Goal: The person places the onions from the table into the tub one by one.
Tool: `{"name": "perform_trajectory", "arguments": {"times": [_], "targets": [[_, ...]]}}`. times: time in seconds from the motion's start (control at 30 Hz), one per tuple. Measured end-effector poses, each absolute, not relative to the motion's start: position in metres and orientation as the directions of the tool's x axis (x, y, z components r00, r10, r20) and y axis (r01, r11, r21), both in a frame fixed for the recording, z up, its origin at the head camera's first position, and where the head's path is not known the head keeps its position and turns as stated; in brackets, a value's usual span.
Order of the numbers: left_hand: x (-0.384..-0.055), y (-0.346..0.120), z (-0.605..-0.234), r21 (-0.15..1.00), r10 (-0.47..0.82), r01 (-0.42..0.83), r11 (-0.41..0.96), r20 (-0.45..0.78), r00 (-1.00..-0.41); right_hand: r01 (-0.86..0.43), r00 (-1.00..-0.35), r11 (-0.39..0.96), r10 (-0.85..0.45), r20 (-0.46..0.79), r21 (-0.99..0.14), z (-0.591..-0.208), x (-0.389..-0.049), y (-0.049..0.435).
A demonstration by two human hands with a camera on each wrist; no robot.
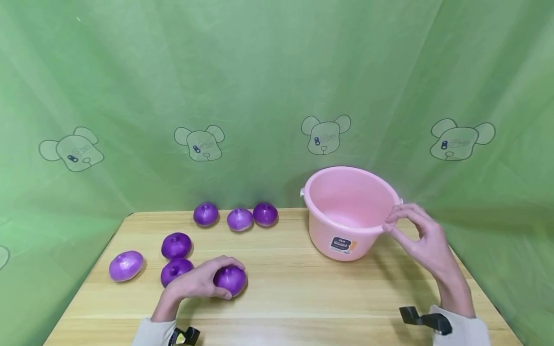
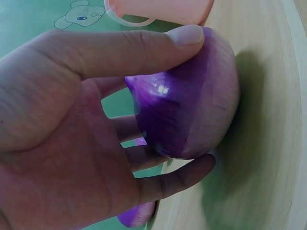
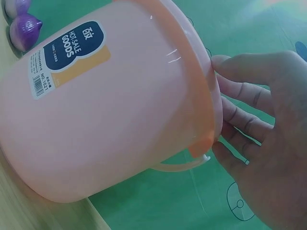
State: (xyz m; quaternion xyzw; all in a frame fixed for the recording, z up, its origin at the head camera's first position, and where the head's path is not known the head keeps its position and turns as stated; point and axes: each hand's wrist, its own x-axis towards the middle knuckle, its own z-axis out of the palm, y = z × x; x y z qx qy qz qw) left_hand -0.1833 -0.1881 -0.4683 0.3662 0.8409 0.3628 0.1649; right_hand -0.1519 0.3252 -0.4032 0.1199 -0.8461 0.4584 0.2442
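My left hand [image 1: 199, 281] grips a purple onion [image 1: 231, 280] near the front middle of the table. In the left wrist view, the thumb lies across one side of that onion [image 2: 192, 100] and the fingers wrap the other, with the tabletop close by. On the right stands a pink bucket [image 1: 342, 242] with a label on its front, its mouth facing up. My right hand [image 1: 421, 240] pinches the bucket's rim at the right side. The right wrist view shows the thumb and fingertips at the rim, near the handle [image 3: 180, 166] hanging below it.
Two dark onions [image 1: 176, 245] lie left of my left hand, the nearer one partly behind it. A paler onion [image 1: 126, 265] sits farther left. Along the back edge rest three more onions [image 1: 240, 219]. A green curtain [image 1: 259, 96] with bear faces hangs right behind the wooden table [image 1: 277, 307].
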Motion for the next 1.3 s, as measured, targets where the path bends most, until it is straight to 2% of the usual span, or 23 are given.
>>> {"name": "perform_trajectory", "arguments": {"times": [0.77, 1.3], "targets": [[-0.185, -0.186, -0.471, 0.748, 0.705, 0.463, 0.475, -0.009, -0.709, -0.444, -0.850, 0.523, 0.012, 0.527, -0.727, -0.404, -0.152, 0.326], [-0.189, -0.189, -0.462, 0.778, 0.664, 0.474, 0.411, 0.101, -0.741, -0.445, -0.849, 0.526, 0.011, 0.529, -0.725, -0.404, -0.153, 0.327]]}}
